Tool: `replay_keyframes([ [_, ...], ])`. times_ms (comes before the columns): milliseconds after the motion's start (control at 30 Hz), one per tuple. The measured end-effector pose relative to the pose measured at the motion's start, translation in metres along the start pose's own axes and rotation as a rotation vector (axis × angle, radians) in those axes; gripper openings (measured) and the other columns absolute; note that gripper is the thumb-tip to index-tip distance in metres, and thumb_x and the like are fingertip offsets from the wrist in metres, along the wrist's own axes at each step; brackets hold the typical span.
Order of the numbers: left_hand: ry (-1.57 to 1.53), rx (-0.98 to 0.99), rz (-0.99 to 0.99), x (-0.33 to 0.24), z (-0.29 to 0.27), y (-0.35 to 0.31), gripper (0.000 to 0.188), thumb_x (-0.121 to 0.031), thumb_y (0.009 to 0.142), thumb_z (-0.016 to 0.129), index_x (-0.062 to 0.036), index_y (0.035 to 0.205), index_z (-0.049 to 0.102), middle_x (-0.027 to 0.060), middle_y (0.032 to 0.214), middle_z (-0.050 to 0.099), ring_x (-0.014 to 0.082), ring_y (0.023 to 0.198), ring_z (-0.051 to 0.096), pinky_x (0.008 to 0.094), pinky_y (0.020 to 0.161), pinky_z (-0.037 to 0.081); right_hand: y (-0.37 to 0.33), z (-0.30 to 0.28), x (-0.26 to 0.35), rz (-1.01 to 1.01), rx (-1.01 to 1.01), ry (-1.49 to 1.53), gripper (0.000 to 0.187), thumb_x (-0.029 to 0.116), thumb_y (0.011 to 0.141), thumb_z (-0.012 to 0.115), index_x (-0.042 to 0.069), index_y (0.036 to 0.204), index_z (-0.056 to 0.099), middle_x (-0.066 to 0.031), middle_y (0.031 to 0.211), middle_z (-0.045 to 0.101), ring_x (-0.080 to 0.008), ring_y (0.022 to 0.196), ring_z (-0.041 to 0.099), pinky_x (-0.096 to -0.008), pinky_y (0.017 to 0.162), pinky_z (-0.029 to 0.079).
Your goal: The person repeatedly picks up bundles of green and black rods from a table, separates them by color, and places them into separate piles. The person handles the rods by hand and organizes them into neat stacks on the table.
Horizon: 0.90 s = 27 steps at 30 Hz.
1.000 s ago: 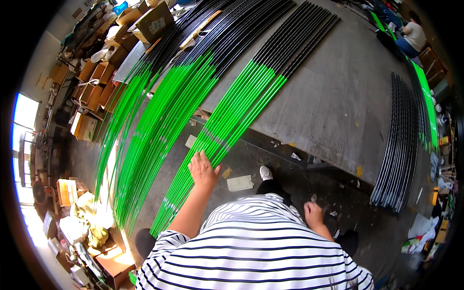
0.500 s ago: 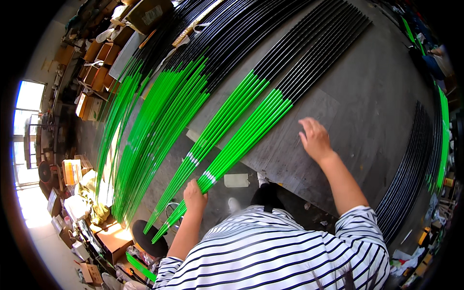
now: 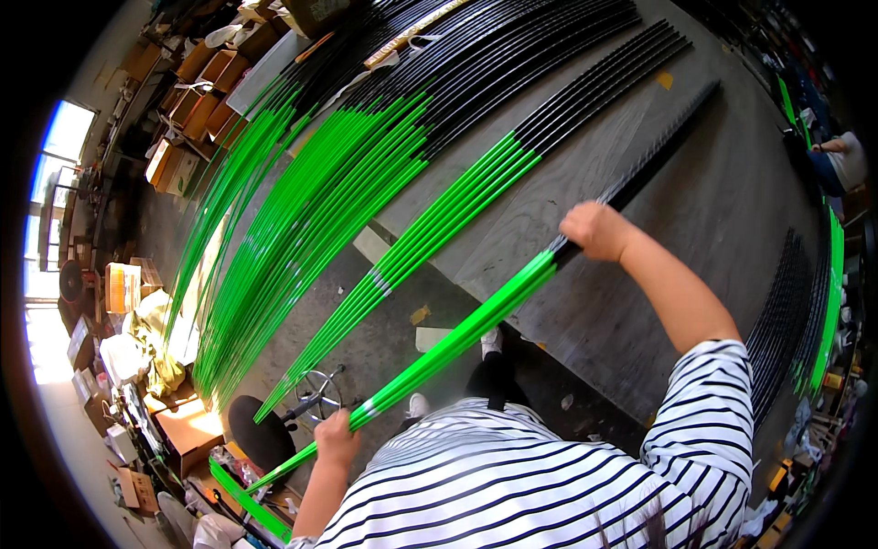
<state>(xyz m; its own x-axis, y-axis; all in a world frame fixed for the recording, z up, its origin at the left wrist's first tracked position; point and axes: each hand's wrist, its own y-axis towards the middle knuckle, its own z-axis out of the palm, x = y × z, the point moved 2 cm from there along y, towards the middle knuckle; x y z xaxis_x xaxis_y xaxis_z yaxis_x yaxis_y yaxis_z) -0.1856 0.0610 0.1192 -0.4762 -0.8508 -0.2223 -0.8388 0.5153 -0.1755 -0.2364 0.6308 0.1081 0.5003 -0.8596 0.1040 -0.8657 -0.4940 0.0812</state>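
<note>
A bundle of long thin rods [image 3: 471, 328], green on the near part and black on the far part, runs diagonally between my hands. My left hand [image 3: 337, 437] is closed round its green end, close to a pale band. Farther up, my right hand [image 3: 596, 231] grips the bundle at the start of its black part. To the left of it, a flat row of similar rods [image 3: 448, 220] lies spread on the grey table [image 3: 594, 320], green ends jutting over the edge. Beyond that lies a much larger spread of rods [image 3: 329, 178].
A black round-seated stool [image 3: 259, 430] stands below the rod ends. Cardboard boxes [image 3: 187, 430] and clutter line the left side. More black rods [image 3: 777, 306] and green ones [image 3: 833, 293] lie at the right. Another person [image 3: 846, 160] is at the far right.
My right hand has moved from open above the table onto the rods and closed. The nearer row is gathered into a tight bundle and shifted right, away from the other row.
</note>
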Motion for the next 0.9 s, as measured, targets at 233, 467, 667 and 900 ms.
replay_keyframes([
  [233,0.451,-0.340,0.123,0.195,-0.086,-0.153,0.026,-0.011,0.077,0.063,-0.0085,0.059,0.044,0.0108,0.054,0.043,0.0295,0.050,0.048,0.0419,0.047,0.035,-0.012,-0.018,0.145,-0.076,-0.059,0.044,0.009,0.010,0.067,0.056,0.011,0.074,0.049,-0.0032,0.067,0.051,-0.0212,0.065,0.056,-0.0318,0.060,0.046],
  [467,0.593,-1.373,0.073,0.262,-0.236,-0.181,0.047,-0.026,0.085,0.064,-0.0001,0.117,0.043,0.0194,0.123,0.046,0.0331,0.113,0.046,0.0439,0.096,0.039,0.094,-0.129,0.354,0.062,-0.162,0.152,0.040,0.010,0.061,0.072,0.003,0.095,0.052,-0.0130,0.081,0.059,-0.0296,0.077,0.061,-0.0366,0.069,0.049],
  [667,-0.412,-1.206,0.438,0.175,-0.155,-0.126,0.041,-0.028,0.083,0.065,-0.0017,0.110,0.050,0.0164,0.113,0.052,0.0305,0.107,0.051,0.0415,0.093,0.040,0.193,-0.313,0.505,0.125,-0.399,0.243,0.013,0.012,0.079,0.061,0.004,0.088,0.055,-0.0026,0.063,0.052,-0.0134,0.053,0.051,-0.0259,0.050,0.040],
  [900,-1.316,-0.345,1.114,-0.008,-0.217,-0.118,0.072,-0.024,0.063,0.082,-0.0019,0.121,0.047,0.0124,0.110,0.057,0.0219,0.101,0.057,0.0339,0.085,0.046,0.188,-0.319,0.592,0.218,-0.611,0.689,0.014,0.012,0.083,0.058,0.002,0.089,0.051,-0.0005,0.063,0.049,-0.0080,0.056,0.049,-0.0223,0.055,0.040],
])
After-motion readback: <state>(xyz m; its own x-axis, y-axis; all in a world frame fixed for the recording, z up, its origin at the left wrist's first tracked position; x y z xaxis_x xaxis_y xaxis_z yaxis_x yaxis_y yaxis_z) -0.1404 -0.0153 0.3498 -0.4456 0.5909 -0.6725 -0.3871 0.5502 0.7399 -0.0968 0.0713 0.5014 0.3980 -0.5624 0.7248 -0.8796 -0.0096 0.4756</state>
